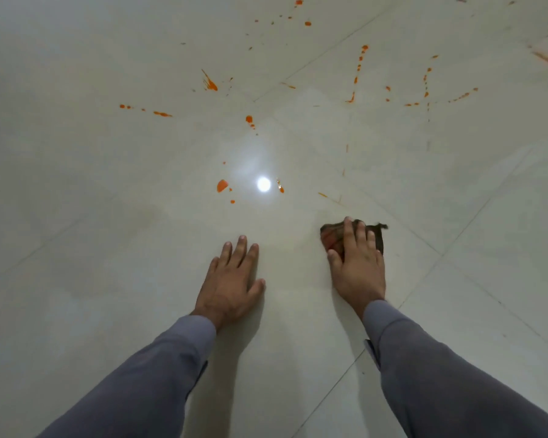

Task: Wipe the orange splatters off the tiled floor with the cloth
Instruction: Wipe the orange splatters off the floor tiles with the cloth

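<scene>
Wiping is under way, the cloth point(332, 237) being pressed flat to the tiled floor point(108, 248) under the right hand point(359, 263), fingers straight, the left hand point(231, 279) braced open beside it, so a forward sweep toward the orange splatters point(222, 185) seems called for next.

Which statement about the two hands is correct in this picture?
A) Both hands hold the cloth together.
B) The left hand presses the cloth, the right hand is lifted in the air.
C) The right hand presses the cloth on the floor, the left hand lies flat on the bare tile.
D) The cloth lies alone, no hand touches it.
C: the right hand lies on the dark cloth, while the left hand rests flat on the floor.
</scene>
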